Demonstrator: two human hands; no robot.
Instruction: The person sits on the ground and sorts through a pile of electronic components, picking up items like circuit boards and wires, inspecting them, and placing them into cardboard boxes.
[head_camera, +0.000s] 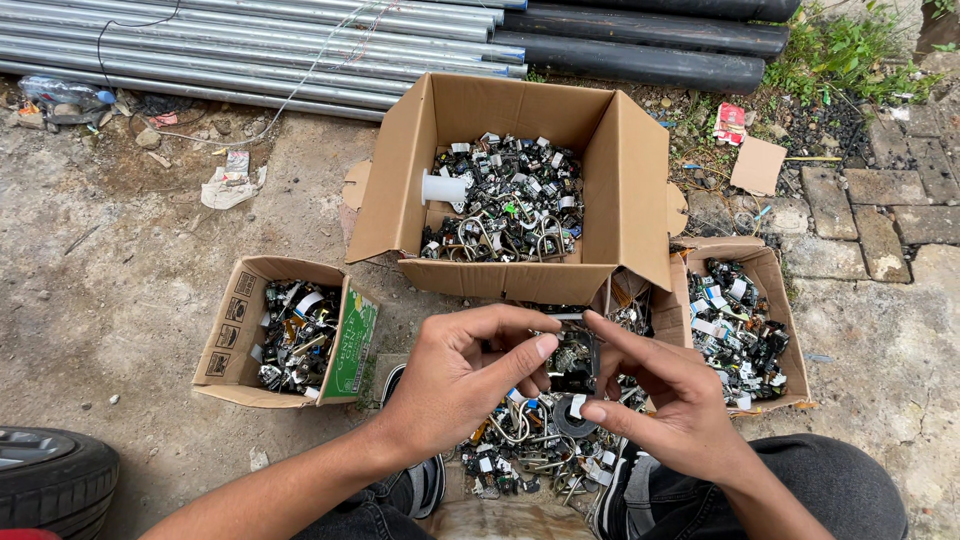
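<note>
Both hands, left hand (450, 385) and right hand (665, 400), have fingers pinched on a small metal part (578, 362) above the scrap pile (530, 445). A loosened pinch could drop it among lookalike pieces.

Outdoor scrap yard: pipes (250, 50), 3 parts boxes (520, 180).

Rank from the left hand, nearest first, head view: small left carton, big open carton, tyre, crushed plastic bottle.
From the left hand:
1. small left carton, just left
2. big open carton, above
3. tyre, bottom-left corner
4. crushed plastic bottle, top-left by the pipes
</note>
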